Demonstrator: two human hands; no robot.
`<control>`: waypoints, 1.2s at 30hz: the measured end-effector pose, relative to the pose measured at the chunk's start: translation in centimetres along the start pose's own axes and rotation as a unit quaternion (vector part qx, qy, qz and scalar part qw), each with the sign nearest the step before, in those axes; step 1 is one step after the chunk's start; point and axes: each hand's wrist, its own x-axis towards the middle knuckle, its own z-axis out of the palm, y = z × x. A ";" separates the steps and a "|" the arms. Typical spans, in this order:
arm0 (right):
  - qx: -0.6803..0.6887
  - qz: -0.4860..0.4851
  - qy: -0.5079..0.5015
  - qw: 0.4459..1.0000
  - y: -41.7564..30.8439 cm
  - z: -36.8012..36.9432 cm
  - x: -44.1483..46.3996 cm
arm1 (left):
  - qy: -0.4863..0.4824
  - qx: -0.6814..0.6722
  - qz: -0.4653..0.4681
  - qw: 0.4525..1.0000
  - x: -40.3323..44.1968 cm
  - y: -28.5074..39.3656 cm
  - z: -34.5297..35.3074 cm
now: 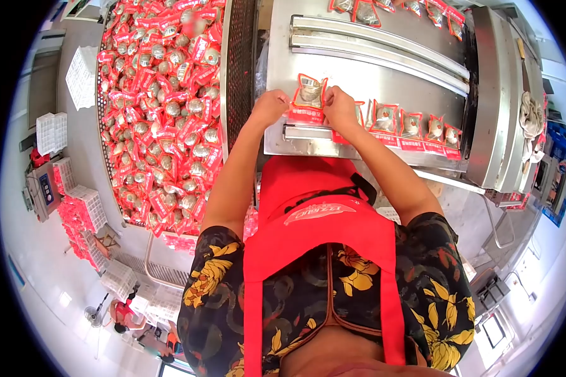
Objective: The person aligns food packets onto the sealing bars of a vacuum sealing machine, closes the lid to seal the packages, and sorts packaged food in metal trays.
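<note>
A small clear plastic food packet (309,93) with red edges lies near the front edge of the steel machine bed (371,78). It holds a roundish brownish item. My left hand (271,107) has its fingers closed at the packet's lower left edge. On the other side, my right hand (341,108) pinches its right edge. A row of similar packets (411,125) lies side by side to the right, their red ends toward me along a metal bar (308,132). My right hand partly covers the nearest one in that row.
Left of the bed, a large perforated metal bin (225,81) holds many red packets (163,119). Two long metal bars (380,47) cross the bed, with more packets (365,12) beyond. A steel housing (500,100) stands at right. White crates (88,207) and other people (124,314) are at left.
</note>
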 end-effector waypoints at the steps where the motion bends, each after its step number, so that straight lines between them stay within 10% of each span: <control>1: 0.020 0.034 -0.012 0.999 -0.8 -0.5 -0.4 | -0.024 -0.045 -0.016 0.999 0.0 0.0 0.2; 13: -0.188 -0.071 0.014 0.980 -1.2 -1.1 -2.1 | -0.012 0.090 -0.015 0.996 -2.6 4.5 1.1; 20: -0.167 -0.091 -0.013 0.982 -1.4 -1.8 -3.3 | -0.052 0.012 -0.027 0.998 -1.0 -0.2 1.3; 23: 0.005 0.045 -0.084 0.995 -2.5 -2.2 -3.4 | 0.029 0.099 -0.016 0.995 -1.9 2.6 0.8; 36: -0.224 -0.341 -0.084 0.909 -0.2 -0.6 -6.9 | -0.028 0.192 -0.046 0.980 -3.9 3.9 0.2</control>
